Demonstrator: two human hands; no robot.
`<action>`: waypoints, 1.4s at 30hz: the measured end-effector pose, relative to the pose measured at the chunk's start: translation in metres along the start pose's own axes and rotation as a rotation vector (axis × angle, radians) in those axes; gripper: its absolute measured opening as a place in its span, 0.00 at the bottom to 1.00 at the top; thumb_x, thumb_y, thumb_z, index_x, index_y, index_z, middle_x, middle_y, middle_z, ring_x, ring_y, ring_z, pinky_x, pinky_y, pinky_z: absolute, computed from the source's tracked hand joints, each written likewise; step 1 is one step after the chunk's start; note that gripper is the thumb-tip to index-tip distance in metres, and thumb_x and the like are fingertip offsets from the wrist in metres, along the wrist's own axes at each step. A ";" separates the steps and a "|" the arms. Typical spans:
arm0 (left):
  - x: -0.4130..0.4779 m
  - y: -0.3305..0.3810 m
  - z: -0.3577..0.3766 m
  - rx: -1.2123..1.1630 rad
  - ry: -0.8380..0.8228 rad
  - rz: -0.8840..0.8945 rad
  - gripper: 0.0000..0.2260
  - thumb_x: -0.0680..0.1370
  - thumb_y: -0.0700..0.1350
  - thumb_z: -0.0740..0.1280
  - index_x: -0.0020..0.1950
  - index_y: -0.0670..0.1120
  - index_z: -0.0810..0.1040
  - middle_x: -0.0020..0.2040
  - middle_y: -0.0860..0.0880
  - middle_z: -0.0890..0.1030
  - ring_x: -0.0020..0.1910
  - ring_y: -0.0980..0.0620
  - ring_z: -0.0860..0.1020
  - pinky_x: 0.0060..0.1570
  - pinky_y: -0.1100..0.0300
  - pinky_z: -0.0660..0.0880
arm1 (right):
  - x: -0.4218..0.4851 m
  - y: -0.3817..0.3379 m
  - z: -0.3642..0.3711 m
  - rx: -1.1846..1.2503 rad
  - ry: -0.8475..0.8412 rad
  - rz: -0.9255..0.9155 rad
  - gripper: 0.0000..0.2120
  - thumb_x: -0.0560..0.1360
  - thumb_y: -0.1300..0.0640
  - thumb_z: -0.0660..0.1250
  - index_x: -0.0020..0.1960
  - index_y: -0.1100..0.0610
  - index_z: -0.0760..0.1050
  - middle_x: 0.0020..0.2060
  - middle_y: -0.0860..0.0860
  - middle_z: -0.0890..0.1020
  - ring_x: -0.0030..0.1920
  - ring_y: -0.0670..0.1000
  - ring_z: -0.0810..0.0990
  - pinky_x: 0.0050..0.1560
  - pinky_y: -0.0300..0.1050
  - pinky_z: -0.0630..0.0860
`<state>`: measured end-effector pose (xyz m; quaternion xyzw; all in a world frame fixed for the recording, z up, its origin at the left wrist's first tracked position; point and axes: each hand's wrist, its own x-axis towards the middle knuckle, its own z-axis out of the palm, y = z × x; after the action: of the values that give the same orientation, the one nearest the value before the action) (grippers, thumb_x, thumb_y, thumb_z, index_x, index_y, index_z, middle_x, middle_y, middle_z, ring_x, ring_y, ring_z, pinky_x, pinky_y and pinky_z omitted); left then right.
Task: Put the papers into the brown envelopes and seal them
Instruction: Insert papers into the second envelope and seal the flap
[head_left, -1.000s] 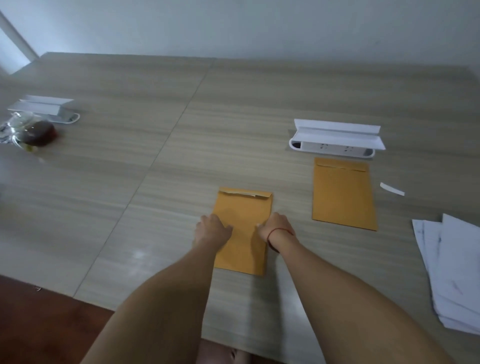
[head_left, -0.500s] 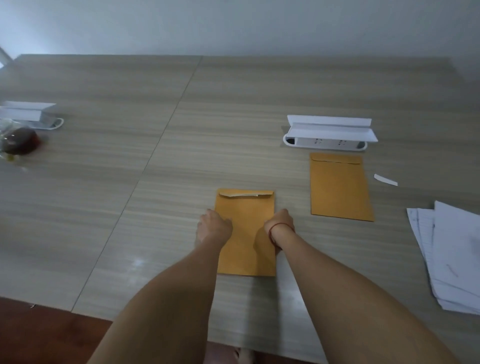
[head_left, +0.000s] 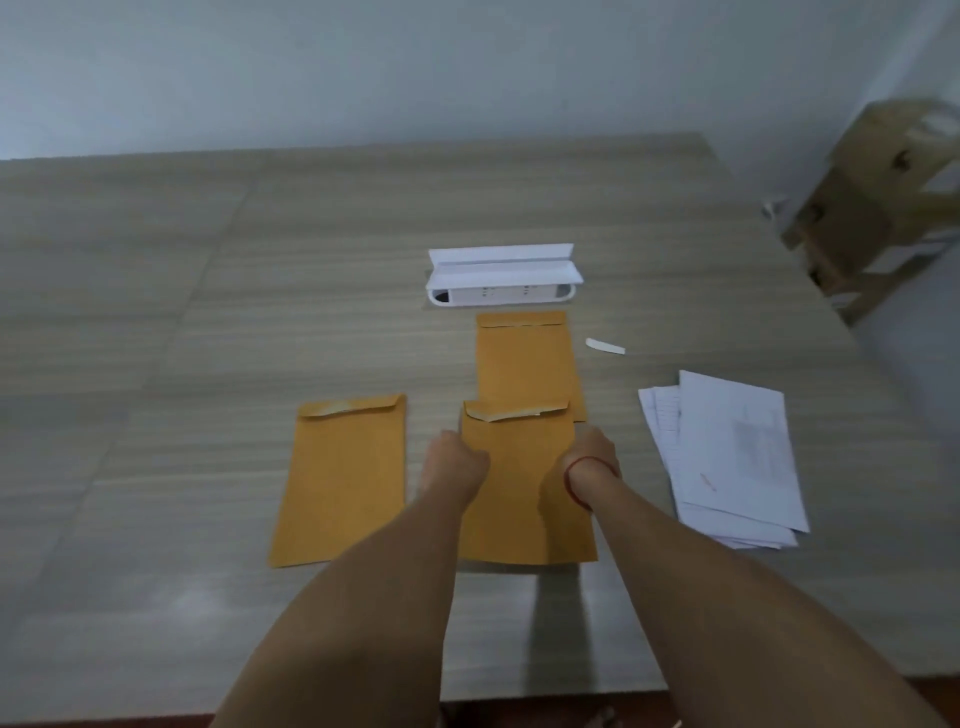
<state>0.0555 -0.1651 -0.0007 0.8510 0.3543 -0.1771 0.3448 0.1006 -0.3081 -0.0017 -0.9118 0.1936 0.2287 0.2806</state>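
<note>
Both hands grip one brown envelope (head_left: 519, 488) near the middle of the table (head_left: 156, 415), toward its near edge. The left hand (head_left: 454, 462) is curled closed on the envelope's left edge, and the right hand (head_left: 592, 457), a red band at its wrist, is closed on the right edge. The envelope's flap is unsealed, with a pale strip peeling along it. Its top overlaps the near end of a second envelope (head_left: 524, 358) lying farther in. A third envelope (head_left: 343, 478), flap also loose, lies just to the left. A stack of white papers (head_left: 727, 457) sits toward the right edge. A white power strip (head_left: 501, 293) under folded paper lies beyond, with a small white strip (head_left: 605, 346) beside the second envelope.
</note>
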 end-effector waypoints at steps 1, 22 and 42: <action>-0.004 0.005 0.011 0.010 -0.010 0.001 0.16 0.78 0.50 0.66 0.59 0.40 0.72 0.49 0.46 0.75 0.45 0.47 0.74 0.42 0.55 0.74 | 0.004 0.011 -0.005 -0.009 -0.003 0.012 0.09 0.78 0.69 0.57 0.46 0.62 0.74 0.53 0.58 0.80 0.51 0.57 0.80 0.45 0.46 0.72; -0.006 0.034 0.083 0.323 0.003 0.261 0.32 0.78 0.51 0.64 0.78 0.51 0.51 0.68 0.42 0.68 0.65 0.41 0.72 0.62 0.47 0.73 | 0.060 0.055 -0.018 -0.341 -0.236 -0.455 0.38 0.76 0.64 0.60 0.78 0.43 0.46 0.63 0.57 0.72 0.61 0.58 0.74 0.61 0.54 0.75; 0.030 0.067 0.071 0.323 -0.109 0.169 0.33 0.75 0.51 0.69 0.76 0.51 0.56 0.67 0.45 0.73 0.66 0.43 0.72 0.61 0.50 0.73 | 0.078 0.036 -0.034 -0.399 -0.302 -0.416 0.33 0.77 0.64 0.60 0.77 0.49 0.51 0.57 0.57 0.77 0.57 0.57 0.77 0.58 0.51 0.77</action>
<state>0.1201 -0.2354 -0.0356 0.9112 0.2293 -0.2477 0.2360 0.1581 -0.3735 -0.0326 -0.9247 -0.0894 0.3325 0.1625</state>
